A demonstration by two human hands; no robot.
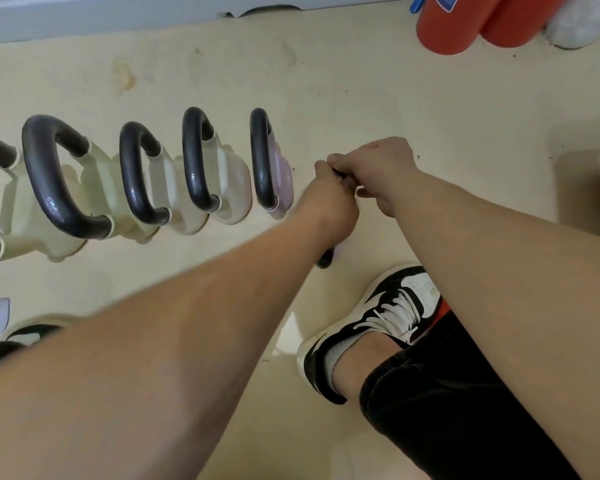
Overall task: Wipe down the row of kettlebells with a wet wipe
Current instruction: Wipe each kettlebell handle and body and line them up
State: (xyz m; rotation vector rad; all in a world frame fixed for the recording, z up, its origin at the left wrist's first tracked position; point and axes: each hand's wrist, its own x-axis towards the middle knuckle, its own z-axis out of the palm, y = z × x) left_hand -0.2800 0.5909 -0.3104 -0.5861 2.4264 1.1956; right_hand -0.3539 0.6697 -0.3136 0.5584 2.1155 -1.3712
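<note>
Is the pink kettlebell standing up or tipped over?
Standing up. The pink kettlebell rests base-down on the floor, with its black handle on top.

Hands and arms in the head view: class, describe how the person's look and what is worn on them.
The left forearm and right forearm are bare from the frame edge to the wrist, with no sleeve showing. The left hand and right hand are ungloved. No watch, band or ring is visible on the sides that show.
</note>
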